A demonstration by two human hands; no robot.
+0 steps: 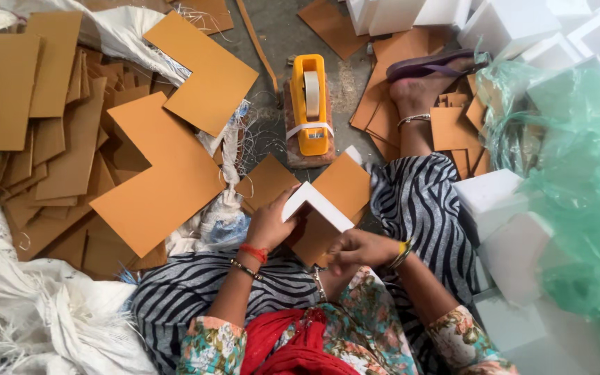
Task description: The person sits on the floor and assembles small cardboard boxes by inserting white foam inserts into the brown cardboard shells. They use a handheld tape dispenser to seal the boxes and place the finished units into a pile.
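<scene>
You are folding a cardboard blank [328, 205] in your lap, just below the yellow tape dispenser [310, 104].

Your left hand [269, 226] is clamped on its white folded edge, your right hand [359, 246] is pinching its lower corner; L-shaped brown blanks [161, 173] are lying left of the dispenser.
</scene>
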